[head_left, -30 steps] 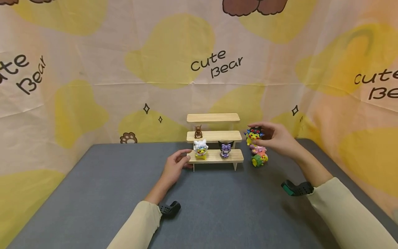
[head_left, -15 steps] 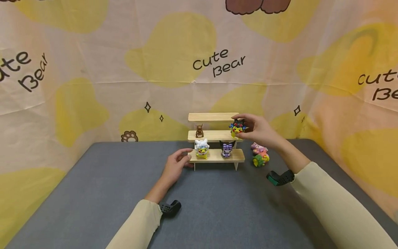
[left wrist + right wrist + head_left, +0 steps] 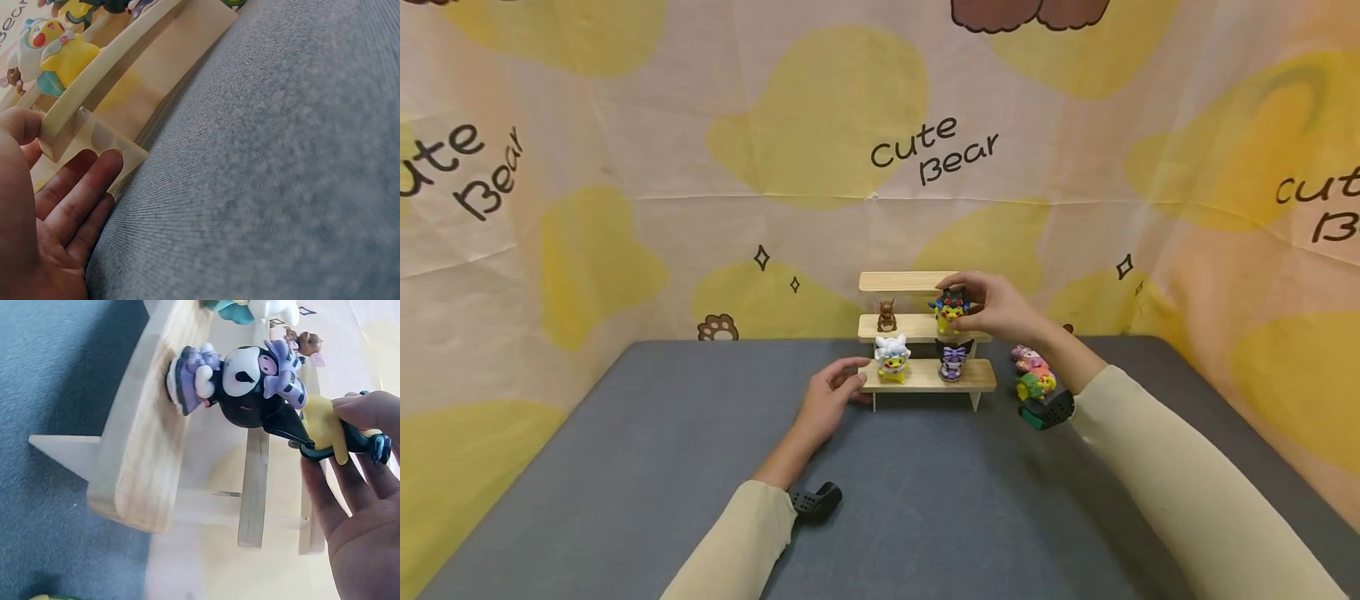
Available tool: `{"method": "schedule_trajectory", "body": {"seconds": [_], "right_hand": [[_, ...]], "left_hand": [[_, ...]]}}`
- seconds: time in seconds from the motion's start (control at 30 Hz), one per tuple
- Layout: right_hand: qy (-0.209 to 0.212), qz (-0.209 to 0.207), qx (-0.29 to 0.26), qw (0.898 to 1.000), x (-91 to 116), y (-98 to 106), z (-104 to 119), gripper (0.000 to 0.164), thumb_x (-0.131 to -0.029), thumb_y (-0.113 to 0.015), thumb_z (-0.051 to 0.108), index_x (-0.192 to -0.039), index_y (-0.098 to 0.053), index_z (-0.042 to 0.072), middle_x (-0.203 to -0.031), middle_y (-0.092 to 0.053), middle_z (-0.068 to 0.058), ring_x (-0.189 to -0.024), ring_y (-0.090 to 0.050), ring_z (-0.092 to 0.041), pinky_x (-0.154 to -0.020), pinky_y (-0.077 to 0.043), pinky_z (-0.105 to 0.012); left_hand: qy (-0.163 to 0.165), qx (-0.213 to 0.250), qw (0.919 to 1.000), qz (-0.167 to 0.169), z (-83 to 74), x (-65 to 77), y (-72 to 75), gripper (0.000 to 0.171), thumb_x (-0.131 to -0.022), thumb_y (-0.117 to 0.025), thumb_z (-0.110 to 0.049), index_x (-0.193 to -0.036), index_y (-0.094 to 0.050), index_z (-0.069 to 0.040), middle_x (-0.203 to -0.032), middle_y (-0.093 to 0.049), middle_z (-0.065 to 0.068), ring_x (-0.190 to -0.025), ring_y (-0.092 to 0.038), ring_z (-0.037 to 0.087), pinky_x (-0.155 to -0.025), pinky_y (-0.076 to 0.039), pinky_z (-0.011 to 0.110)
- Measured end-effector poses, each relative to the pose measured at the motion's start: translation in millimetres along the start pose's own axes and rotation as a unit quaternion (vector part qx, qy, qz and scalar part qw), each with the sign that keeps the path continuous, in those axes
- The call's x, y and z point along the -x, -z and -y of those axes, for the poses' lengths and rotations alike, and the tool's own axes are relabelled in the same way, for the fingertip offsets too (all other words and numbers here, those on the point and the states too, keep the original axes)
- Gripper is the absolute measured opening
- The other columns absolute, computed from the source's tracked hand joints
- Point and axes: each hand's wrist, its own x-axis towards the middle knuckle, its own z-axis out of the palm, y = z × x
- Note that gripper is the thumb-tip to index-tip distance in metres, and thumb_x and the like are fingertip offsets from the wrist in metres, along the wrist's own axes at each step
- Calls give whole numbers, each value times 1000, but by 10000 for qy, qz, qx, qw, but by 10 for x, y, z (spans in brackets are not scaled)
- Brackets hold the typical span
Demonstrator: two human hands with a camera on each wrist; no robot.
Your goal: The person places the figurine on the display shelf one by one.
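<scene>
A three-tier wooden display stand (image 3: 925, 379) stands on the table. My left hand (image 3: 827, 400) grips the left end of its lowest tier, the other fingers (image 3: 87, 187) loosely extended beside the support. My right hand (image 3: 1000, 310) holds a yellow Pikachu figurine (image 3: 951, 312) with a dark hat over the right side of the middle tier; I cannot tell whether its base touches the wood. A brown figurine (image 3: 887, 316) sits at that tier's left. Below are a white-hooded yellow figurine (image 3: 892, 360) and a black-and-purple figurine (image 3: 952, 363), whose ear overlaps the held figurine in the right wrist view.
Right of the stand, pink, green and yellow figurines (image 3: 1033, 372) lie close together on the grey table (image 3: 895, 500), partly beside my right wristband (image 3: 1047, 411). A printed cloth backdrop (image 3: 805, 117) rises behind the table.
My right hand has carried the Pikachu figurine leftward from beside the stand to its middle tier. My left hand stays at the stand's left end, and the head view has shifted slightly.
</scene>
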Motion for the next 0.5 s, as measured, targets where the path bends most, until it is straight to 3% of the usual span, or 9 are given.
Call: {"method": "schedule_trajectory", "body": {"seconds": [0.5], "right_hand": [[162, 68, -271, 9995, -55, -44, -172, 57, -79, -76, -13, -132, -56, -8, -125, -63, -27, -100, -67, -14, -84, -58, -19]], "left_hand": [[32, 106, 9999, -45, -17, -6, -9, 29, -100, -61, -12, -128, -67, -5, -109, -72, 26, -80, -74, 34, -82, -62, 42]]}}
